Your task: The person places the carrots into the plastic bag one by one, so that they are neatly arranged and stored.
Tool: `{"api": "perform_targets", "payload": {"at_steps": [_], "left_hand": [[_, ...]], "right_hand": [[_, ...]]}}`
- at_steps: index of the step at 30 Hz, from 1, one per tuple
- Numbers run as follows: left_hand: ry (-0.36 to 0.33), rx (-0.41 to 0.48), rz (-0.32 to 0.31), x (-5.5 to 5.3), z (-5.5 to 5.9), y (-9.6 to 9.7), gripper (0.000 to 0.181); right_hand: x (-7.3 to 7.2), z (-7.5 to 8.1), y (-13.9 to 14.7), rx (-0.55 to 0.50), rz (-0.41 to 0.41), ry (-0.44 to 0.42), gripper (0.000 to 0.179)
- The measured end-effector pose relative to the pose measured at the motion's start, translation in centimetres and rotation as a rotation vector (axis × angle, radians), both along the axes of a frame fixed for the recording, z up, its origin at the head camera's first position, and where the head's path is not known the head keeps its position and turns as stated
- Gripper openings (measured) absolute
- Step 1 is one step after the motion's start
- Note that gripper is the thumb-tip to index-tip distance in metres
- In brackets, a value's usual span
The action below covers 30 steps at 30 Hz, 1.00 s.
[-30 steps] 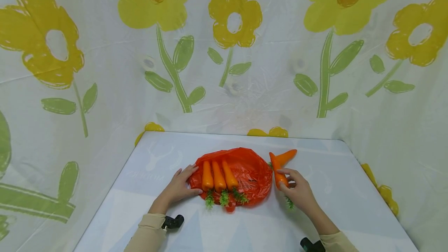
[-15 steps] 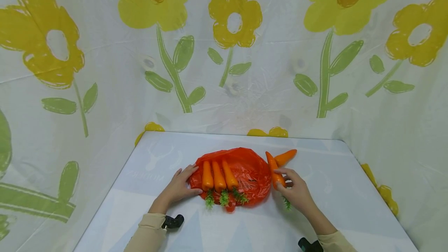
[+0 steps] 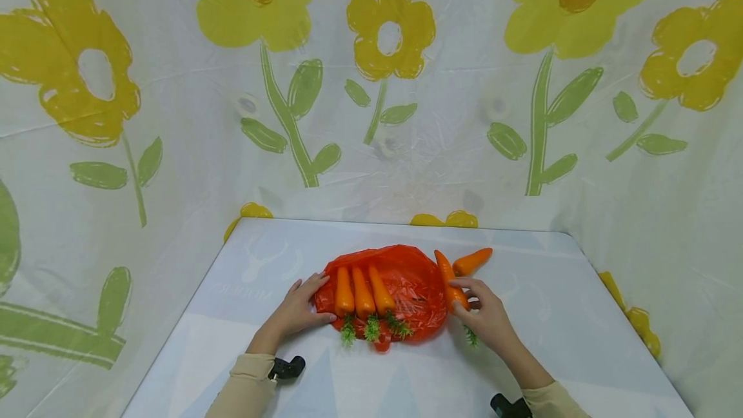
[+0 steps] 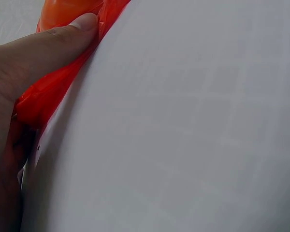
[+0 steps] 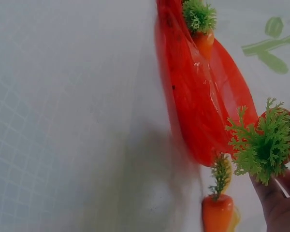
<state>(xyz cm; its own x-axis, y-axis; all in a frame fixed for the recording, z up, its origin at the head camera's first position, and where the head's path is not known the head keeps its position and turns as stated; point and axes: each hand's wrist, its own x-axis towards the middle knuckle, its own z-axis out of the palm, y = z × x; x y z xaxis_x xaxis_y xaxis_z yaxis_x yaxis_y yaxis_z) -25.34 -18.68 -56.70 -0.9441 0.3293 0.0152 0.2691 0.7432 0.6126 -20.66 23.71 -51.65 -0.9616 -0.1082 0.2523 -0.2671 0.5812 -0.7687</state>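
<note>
A red plastic bag (image 3: 415, 289) lies spread on the table. Three toy carrots (image 3: 364, 295) rest side by side on its left half, their frilly green tops toward me. My left hand (image 3: 298, 308) rests at the bag's left edge, fingers extended and thumb apart. In the left wrist view its thumb (image 4: 63, 43) lies along the red plastic. Between thumb and fingers my right hand (image 3: 486, 315) pinches another carrot (image 3: 445, 276), tilted with its tip away from me, overlapping the bag's right edge in the head view. That carrot's green top (image 5: 266, 140) faces the right wrist camera.
One loose carrot (image 3: 473, 262) lies on the white table (image 3: 325, 392) beyond the right hand, right of the bag. A hanging sheet (image 3: 371, 173) printed with yellow flowers stands behind and beside the table. Dark cameras (image 3: 287, 368) sit on both wrists.
My right hand has moved a little left with its carrot, toward the bag, exposing more of the loose carrot behind. The left hand and the carrots on the bag have stayed put.
</note>
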Motion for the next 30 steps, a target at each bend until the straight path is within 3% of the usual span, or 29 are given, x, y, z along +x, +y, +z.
{"api": "perform_targets", "payload": {"at_steps": [30], "left_hand": [[0.005,0.013,-0.001,-0.2,-0.3,-0.1,0.097]], "right_hand": [[0.1,0.3,-1.2,-0.015,0.076,0.040,0.040]]}}
